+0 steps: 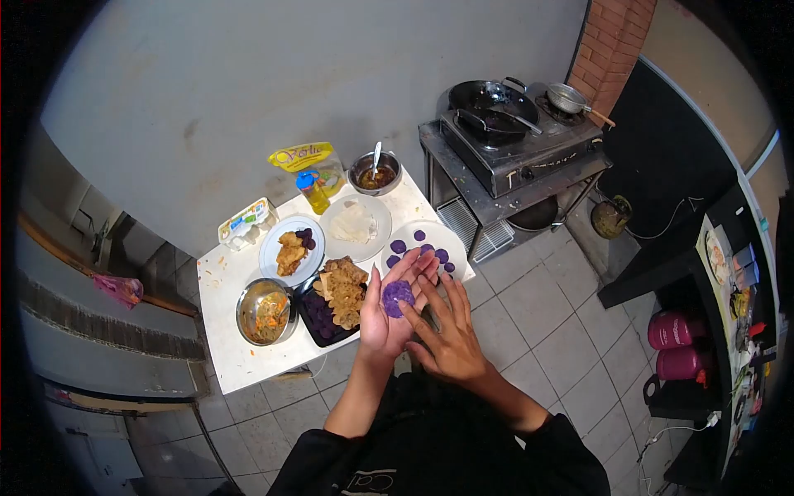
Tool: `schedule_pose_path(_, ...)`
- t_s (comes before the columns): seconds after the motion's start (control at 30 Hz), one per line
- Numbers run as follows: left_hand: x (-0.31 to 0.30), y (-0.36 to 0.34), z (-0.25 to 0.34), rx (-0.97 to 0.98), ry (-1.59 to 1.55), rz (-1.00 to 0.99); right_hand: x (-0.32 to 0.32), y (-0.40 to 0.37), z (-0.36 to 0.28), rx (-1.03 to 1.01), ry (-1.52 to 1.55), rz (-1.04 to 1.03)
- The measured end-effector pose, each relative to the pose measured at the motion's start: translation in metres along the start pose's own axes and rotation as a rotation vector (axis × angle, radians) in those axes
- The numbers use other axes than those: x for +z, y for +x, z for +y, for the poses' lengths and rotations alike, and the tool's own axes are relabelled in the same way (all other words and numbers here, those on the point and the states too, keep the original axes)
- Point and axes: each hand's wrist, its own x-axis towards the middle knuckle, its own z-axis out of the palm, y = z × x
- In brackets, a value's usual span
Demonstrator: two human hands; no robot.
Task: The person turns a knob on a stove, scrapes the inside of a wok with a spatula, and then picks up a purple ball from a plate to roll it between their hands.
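Note:
A flattened round of purple dough (399, 299) lies on the upturned palm of my left hand (379, 326). My right hand (453, 341) is beside it with fingers stretched, and a fingertip touches the dough's lower right edge. Just beyond my hands is a white plate (456, 240) with several small purple balls (398, 246). Left of my hands, a black tray (346, 334) holds purple pieces (321, 321) and brown fried food (339, 289).
On the white table (222, 364) are a steel bowl of shredded filling (266, 310), a plate of fried pieces (269, 269), a plate of pale wrappers (380, 217), an oil bottle (313, 194), and a sauce bowl (397, 183). A gas stove (529, 165) with woks stands at right.

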Motion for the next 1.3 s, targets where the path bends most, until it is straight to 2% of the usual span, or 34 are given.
schedule_pose_path(0.53,0.001,-0.008,-0.006,-0.008,-0.020,-0.033,-0.020,-0.003,-0.003,-0.001,0.061,0.002)
schedule_pose_path(0.73,0.003,-0.010,-0.007,-0.024,0.054,0.006,-0.010,-0.002,-0.003,0.004,0.042,-0.010)
schedule_pose_path(0.83,0.001,-0.011,-0.005,-0.033,-0.015,-0.043,-0.010,0.000,-0.003,0.015,0.048,-0.001)
schedule_pose_path(1.3,0.003,-0.010,0.005,-0.012,0.010,-0.006,-0.005,0.007,-0.006,-0.016,0.007,-0.013)
